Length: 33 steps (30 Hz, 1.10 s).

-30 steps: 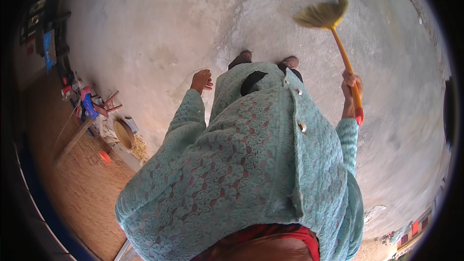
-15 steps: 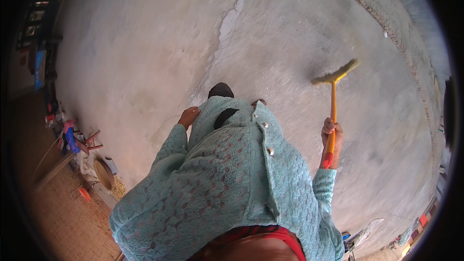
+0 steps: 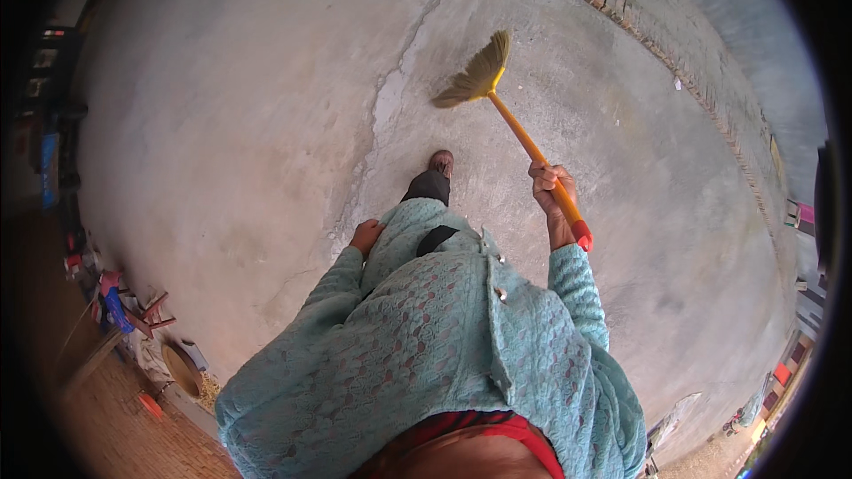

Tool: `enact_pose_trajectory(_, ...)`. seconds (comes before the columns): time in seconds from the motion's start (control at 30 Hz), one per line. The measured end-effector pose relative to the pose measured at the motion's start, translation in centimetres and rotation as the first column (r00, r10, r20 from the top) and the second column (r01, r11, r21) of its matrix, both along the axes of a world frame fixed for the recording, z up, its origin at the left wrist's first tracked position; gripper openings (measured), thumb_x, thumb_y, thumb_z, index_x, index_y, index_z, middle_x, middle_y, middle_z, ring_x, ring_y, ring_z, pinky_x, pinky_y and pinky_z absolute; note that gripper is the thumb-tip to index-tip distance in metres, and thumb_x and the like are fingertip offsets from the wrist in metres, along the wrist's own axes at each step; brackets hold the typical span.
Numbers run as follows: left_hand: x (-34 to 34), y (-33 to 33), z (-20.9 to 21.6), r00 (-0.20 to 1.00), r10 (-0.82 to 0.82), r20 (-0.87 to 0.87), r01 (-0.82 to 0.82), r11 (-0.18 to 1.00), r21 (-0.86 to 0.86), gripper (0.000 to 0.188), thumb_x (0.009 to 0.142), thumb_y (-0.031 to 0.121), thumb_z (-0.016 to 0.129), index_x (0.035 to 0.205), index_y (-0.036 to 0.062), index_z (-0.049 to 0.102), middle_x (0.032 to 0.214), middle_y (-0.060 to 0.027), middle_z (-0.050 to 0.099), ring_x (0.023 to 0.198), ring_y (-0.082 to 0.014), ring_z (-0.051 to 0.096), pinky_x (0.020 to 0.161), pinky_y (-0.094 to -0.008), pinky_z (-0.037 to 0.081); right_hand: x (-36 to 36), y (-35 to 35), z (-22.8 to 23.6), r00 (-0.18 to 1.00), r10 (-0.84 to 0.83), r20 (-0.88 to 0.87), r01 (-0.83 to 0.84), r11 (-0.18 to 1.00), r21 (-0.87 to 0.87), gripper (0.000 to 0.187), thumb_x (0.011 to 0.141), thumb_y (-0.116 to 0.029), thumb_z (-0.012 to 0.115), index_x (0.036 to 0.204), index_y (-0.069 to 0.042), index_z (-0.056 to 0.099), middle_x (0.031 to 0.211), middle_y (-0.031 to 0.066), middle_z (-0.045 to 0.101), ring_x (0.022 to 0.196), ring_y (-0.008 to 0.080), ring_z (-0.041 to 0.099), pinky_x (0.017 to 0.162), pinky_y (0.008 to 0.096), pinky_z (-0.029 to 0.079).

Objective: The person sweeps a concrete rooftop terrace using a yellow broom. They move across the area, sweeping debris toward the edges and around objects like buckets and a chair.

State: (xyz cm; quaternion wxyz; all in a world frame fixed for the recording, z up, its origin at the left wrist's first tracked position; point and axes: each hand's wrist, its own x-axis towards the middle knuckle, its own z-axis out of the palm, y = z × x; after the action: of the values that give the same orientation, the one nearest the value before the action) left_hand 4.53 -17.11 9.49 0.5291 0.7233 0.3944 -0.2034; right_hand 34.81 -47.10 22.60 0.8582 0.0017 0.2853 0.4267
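My right hand [image 3: 554,188] is closed around the orange handle of a broom [image 3: 524,136], near its red end cap. The broom's fan of tan bristles [image 3: 479,71] spreads far ahead of my feet, beside a pale crack in the concrete floor. A yellow collar joins bristles and handle. My left hand [image 3: 366,236] rests against the front of my light blue knitted cardigan [image 3: 426,310], over my thigh. Its fingers are mostly hidden, so whether they grip the cloth does not show. One brown shoe [image 3: 441,161] shows below a dark trouser leg.
Grey concrete floor [image 3: 240,124] surrounds me. A low brick edge [image 3: 621,22] curves along the far right. At the left stand a small wooden stool [image 3: 151,315], a round basket [image 3: 181,368] and an orange object [image 3: 151,405] on brick paving.
The broom has swung leftward and farther ahead, its handle now slanting to the left. My right hand has moved left and forward with it. A shoe has stepped into view.
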Motion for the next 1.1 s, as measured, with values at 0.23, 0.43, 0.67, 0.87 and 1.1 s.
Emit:
enact_pose_trajectory(0.23,5.2,0.9,-2.4,0.996,-0.082,0.021,0.079,0.992,0.103,0.03,0.069,0.029,0.053,0.078,0.0005,0.056,0.078,-0.0185,0.057,0.075,-0.0307,0.054,0.065,-0.0373,0.041,2.8,-7.4,-2.1,0.991,-0.114,-0.073,0.102,0.984,-0.143,0.014,0.066,0.002,0.039,0.078,0.009,0.037,0.061,0.0055,0.038,0.045,0.0091,0.038,0.039,0.0183,0.035)
enact_pose_trajectory(0.43,10.2,2.3,-4.0,0.967,-0.229,-0.114,0.243,0.961,0.132,0.033,0.07,0.031,0.051,0.081,0.0016,0.057,0.082,-0.0174,0.057,0.078,-0.0314,0.054,0.069,-0.0381,0.041,3.2,-12.8,-0.7,0.975,-0.224,-0.003,0.207,0.909,-0.361,0.009,0.065,-0.001,0.039,0.072,0.004,0.037,0.056,0.0029,0.037,0.045,0.0095,0.038,0.041,0.0191,0.037)
enact_pose_trajectory(0.67,15.3,2.7,-3.7,0.976,-0.162,-0.144,0.184,0.971,0.15,0.035,0.071,0.034,0.051,0.084,0.0019,0.057,0.087,-0.0178,0.057,0.082,-0.0315,0.053,0.071,-0.039,0.041,6.6,-10.0,4.5,0.972,-0.141,0.189,0.211,0.878,-0.43,0.009,0.066,0.0,0.044,0.074,0.001,0.039,0.057,0.0013,0.036,0.045,0.0076,0.036,0.041,0.0174,0.035)
enact_pose_trajectory(0.87,16.1,1.7,-6.3,0.982,-0.098,-0.163,0.141,0.951,0.275,0.038,0.072,0.04,0.05,0.084,0.005,0.059,0.084,-0.0154,0.059,0.081,-0.0305,0.055,0.069,-0.0378,0.043,15.3,-5.1,4.0,0.973,-0.098,0.209,0.141,0.97,-0.198,0.014,0.07,0.001,0.045,0.083,0.001,0.038,0.064,0.0039,0.039,0.045,0.0066,0.036,0.038,0.0175,0.034)
enact_pose_trajectory(1.1,15.3,-0.7,-9.4,0.969,-0.088,-0.231,0.161,0.934,0.32,0.039,0.073,0.042,0.048,0.086,0.0072,0.059,0.084,-0.015,0.059,0.081,-0.0301,0.056,0.068,-0.0379,0.043,28.9,0.4,-2.1,0.997,0.056,0.051,-0.063,0.987,0.148,0.014,0.07,0.001,0.041,0.081,0.007,0.035,0.06,0.0045,0.04,0.042,0.0092,0.039,0.038,0.0189,0.036)
